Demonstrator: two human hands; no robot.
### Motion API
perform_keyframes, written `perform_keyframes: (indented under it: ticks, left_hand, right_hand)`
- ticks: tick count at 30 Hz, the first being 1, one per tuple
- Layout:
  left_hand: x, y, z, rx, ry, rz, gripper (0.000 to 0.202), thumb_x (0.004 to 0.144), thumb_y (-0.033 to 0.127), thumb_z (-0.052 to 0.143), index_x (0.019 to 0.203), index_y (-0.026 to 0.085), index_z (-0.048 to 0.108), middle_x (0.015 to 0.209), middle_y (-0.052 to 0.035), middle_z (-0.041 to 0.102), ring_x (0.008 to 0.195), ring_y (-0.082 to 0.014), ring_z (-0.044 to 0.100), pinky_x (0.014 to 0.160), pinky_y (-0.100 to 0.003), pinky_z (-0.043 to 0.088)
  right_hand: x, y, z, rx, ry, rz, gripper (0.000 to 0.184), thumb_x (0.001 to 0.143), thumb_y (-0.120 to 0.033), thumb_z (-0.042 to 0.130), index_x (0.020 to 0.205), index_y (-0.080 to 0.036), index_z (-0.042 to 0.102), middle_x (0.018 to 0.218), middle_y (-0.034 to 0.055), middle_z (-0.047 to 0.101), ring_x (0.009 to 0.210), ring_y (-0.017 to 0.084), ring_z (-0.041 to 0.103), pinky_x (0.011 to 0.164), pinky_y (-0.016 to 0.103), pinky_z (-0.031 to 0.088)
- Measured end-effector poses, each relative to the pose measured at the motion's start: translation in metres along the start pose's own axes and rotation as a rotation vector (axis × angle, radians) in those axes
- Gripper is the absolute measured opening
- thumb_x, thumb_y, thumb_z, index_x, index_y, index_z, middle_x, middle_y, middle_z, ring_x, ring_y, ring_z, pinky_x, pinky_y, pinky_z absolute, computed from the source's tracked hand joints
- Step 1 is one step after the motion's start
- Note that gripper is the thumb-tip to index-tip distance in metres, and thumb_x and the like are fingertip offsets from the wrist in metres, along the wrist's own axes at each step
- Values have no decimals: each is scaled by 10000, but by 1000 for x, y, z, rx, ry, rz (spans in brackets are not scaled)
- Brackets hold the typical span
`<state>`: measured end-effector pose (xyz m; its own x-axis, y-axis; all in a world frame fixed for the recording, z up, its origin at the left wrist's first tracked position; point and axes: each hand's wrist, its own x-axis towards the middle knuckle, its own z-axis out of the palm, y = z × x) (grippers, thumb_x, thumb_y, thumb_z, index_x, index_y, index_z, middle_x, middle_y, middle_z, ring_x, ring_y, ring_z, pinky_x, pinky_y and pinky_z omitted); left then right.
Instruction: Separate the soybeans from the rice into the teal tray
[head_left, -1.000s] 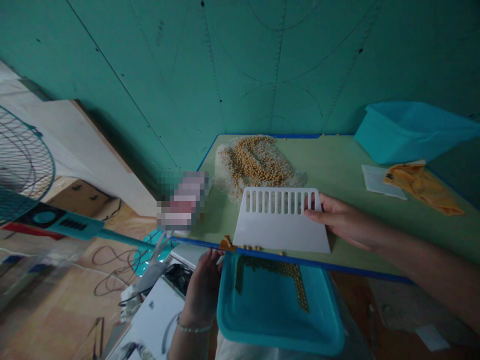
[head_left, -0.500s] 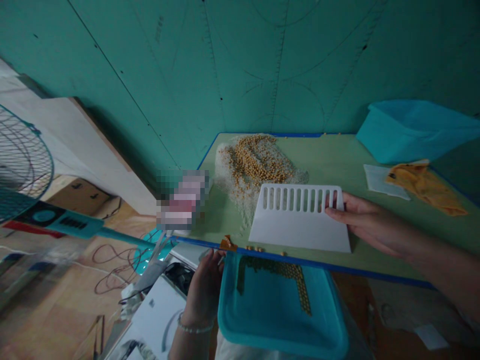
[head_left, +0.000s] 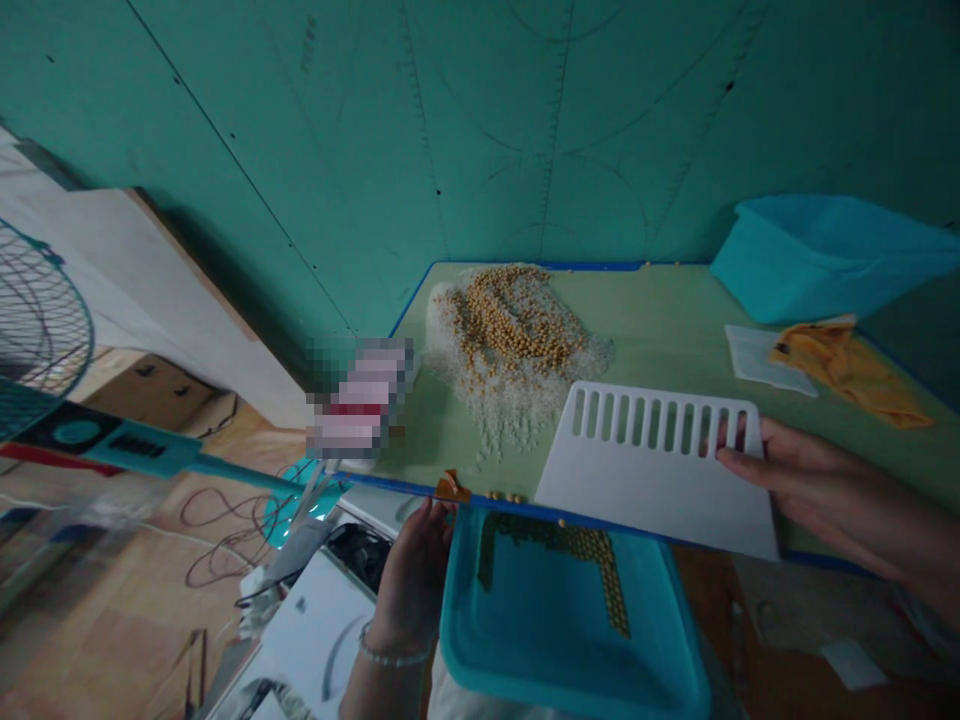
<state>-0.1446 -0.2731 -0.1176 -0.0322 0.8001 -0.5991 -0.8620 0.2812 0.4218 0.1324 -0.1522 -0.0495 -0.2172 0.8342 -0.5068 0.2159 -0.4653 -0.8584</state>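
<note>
My right hand grips a white plastic slotted scraper by its right end, thumb over the outermost slots. The scraper lies low over the front of the green tabletop, to the right of a pile of yellow soybeans mixed with pale clear granules. My left hand, a beaded bracelet on its wrist, is closed at the far left corner of a teal tray; its fingertips are partly hidden. The tray sits just below the table edge, with a band of soybeans inside.
A teal bin stands at the back right, beside an orange cloth and a white pad. Orange tape sticks to the blue-edged table front, near several loose beans. A teal fan stands left.
My right hand has moved the scraper right and toward me, away from the pile. More granules lie spread in front of the pile. My left hand and the tray stay nearly in place.
</note>
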Motion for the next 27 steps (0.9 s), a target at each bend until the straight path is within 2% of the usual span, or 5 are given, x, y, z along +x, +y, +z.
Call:
perform_keyframes:
  ticks: [3, 8, 14, 19, 27]
  left_hand:
    - [0, -1, 2, 2, 0, 3, 219, 620, 289, 678, 813, 185, 678, 768, -39, 731, 861, -283, 654, 817, -403, 476]
    - [0, 1, 1, -18, 39, 6, 170, 669, 273, 628, 807, 186, 678, 742, -28, 728, 817, -261, 662, 795, -389, 487]
    - [0, 2, -3, -4, 45, 16, 267, 512, 290, 770, 734, 173, 680, 643, -3, 706, 730, -253, 664, 746, -378, 502]
    - [-1, 5, -3, -4, 56, 15, 235, 503, 311, 773, 659, 182, 654, 631, 4, 693, 693, -239, 661, 721, -372, 504]
    - [-2, 6, -3, -25, 65, 29, 280, 482, 295, 792, 691, 184, 642, 630, 28, 681, 681, -210, 653, 710, -334, 504]
  right_hand:
    - [-2, 2, -1, 19, -19, 19, 351, 629, -386, 676, 954, -292, 582, 1077, 71, 663, 956, 274, 617, 844, 402, 476]
    - [1, -2, 2, 21, 5, -43, 312, 623, -364, 679, 911, -281, 589, 1039, 52, 678, 950, 257, 621, 873, 384, 459]
    - [9, -7, 13, 56, 1, -26, 345, 552, -349, 715, 850, -265, 562, 919, 7, 704, 860, 223, 643, 770, 314, 486]
    - [6, -9, 14, 57, -41, -17, 363, 539, -358, 724, 840, -263, 545, 955, 14, 699, 853, 215, 644, 730, 293, 489]
    - [10, -9, 18, 40, -17, -65, 191, 692, -265, 597, 869, -246, 530, 941, 31, 688, 860, 209, 641, 765, 323, 473]
